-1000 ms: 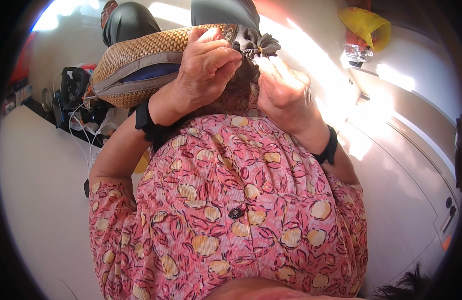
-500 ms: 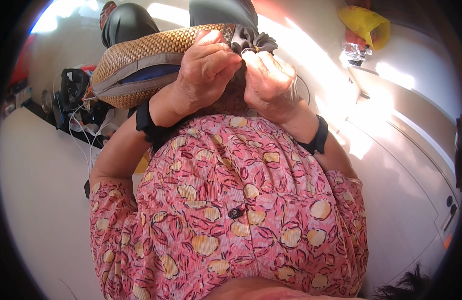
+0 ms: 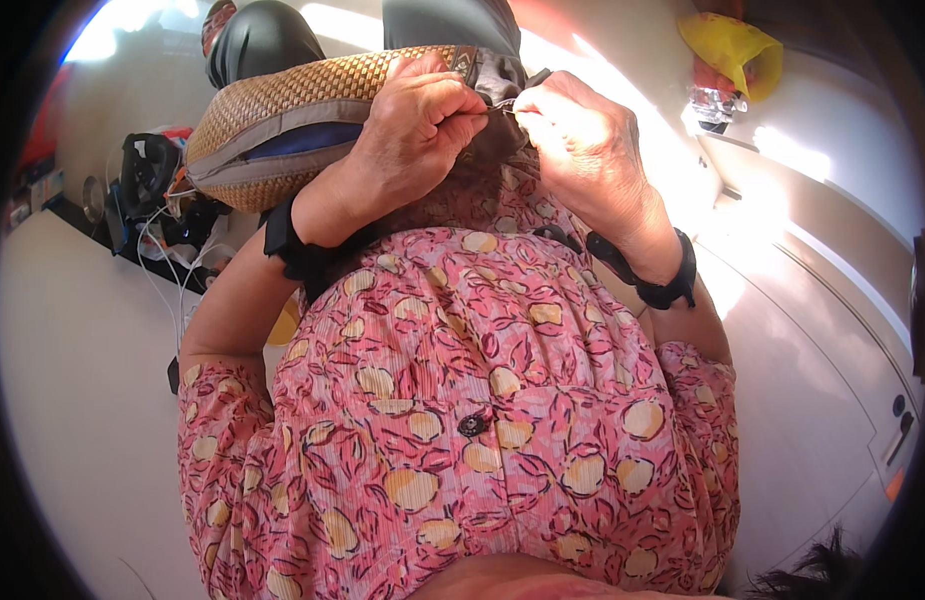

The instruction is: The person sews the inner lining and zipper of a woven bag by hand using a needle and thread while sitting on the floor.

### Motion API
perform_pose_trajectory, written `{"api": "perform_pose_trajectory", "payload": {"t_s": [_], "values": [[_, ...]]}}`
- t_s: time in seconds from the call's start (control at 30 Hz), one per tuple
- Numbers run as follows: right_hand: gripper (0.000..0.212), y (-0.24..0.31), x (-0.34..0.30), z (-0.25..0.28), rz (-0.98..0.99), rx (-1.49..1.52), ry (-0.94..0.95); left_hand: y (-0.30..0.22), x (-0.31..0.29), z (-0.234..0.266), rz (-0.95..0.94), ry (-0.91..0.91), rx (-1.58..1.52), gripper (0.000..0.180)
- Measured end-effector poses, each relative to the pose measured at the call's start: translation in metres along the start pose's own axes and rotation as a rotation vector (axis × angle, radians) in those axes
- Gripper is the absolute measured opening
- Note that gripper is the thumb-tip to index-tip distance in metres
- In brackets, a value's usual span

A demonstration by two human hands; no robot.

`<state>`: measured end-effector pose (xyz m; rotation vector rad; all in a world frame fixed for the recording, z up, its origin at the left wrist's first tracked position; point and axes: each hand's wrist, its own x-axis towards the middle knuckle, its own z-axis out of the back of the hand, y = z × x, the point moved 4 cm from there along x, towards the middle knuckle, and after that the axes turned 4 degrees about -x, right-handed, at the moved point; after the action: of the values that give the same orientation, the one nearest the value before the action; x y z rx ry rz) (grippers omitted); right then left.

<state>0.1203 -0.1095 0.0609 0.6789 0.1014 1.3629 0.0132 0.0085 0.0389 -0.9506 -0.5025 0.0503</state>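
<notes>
A woven tan bolster-shaped cushion cover (image 3: pixel 292 88) lies across my lap, with a long side opening edged in grey fabric. Deep blue material (image 3: pixel 307 143) shows inside that opening. Dark grey cloth (image 3: pixel 497 72) is gathered at the cover's right end. Over this end my left hand (image 3: pixel 417 140) is closed, its thumb and fingertips pinching a thin cord (image 3: pixel 501 104). Facing it, my right hand (image 3: pixel 590 140) is also closed on the cord, a short gap from the left. The cord's ends are hidden by my fingers.
Cables and dark gear (image 3: pixel 150 175) lie at the left beside a pale surface. A yellow plastic bag (image 3: pixel 734 50) is at the far right, above a clear crinkled package (image 3: pixel 714 105). A white cabinet-like panel (image 3: pixel 782 330) stands to the right.
My right hand has moved right, away from the left, so the cord shows between them. The gathered cloth end is now partly covered by the right hand. My left hand has hardly moved.
</notes>
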Motion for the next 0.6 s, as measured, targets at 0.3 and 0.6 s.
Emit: {"api": "perform_pose_trajectory", "payload": {"t_s": [0.3, 0.6], "values": [[0.002, -0.02, -0.001, 0.0, -0.215, 0.259, 0.107, 0.0, 0.001, -0.001, 0.019, 0.09, 0.054, 0.012], [0.008, -0.047, 0.014, -0.003, -0.248, 0.53, 0.452, 0.0, 0.004, 0.0, 0.079, 0.213, 0.068, 0.009]]}}
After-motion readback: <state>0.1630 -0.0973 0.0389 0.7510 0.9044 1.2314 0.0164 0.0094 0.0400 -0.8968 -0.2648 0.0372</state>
